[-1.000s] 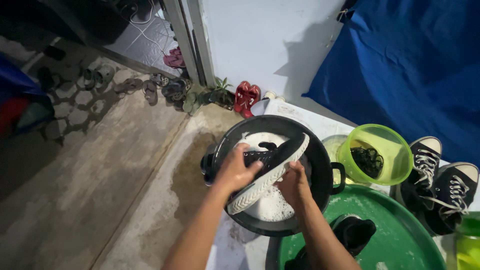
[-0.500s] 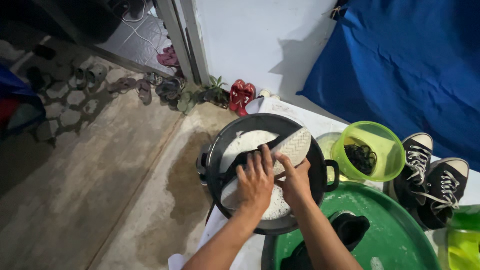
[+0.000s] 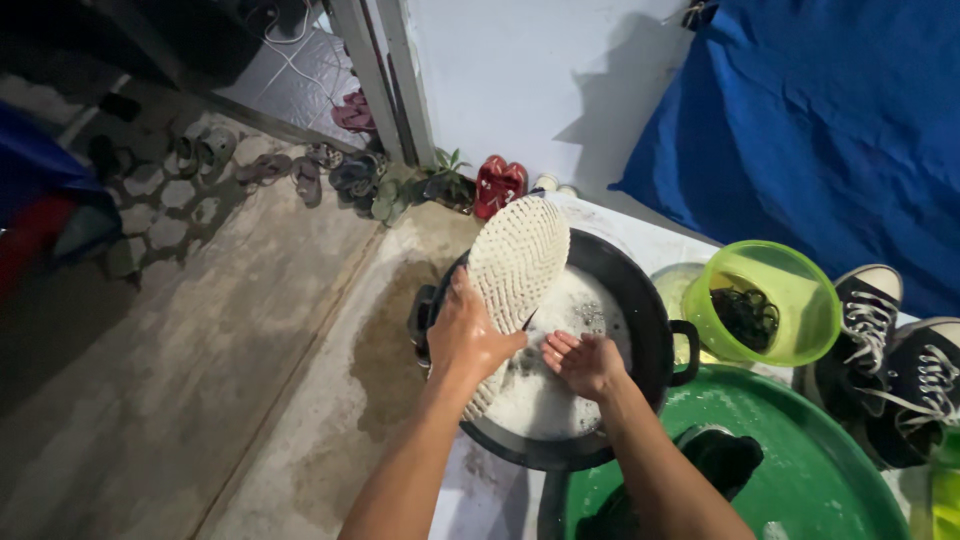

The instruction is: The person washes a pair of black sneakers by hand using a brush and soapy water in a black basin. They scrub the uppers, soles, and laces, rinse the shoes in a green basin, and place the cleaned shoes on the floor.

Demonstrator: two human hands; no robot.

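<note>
While the left hand [image 3: 470,335] is closed around the middle of a shoe [image 3: 510,285], its fingers wrap over the edge and the forearm comes up from the lower edge of the view. This shoe is held tilted, with the white patterned sole turned upward and the toe reaching over the far rim of a black basin [image 3: 655,320]. Just beside it, the right hand [image 3: 585,362] is open and holds nothing; the palm is turned up, slightly cupped, wet with foam, above the soapy water [image 3: 540,400] inside the basin. At the near right of the basin lies a big green tub [image 3: 810,470] with a dark shoe in it. Behind that, a small lime green bowl [image 3: 795,300] carries something dark. A pair of black sneakers [image 3: 900,350] stands at the right edge, and several sandals [image 3: 300,175] lie on the concrete floor far left.
</note>
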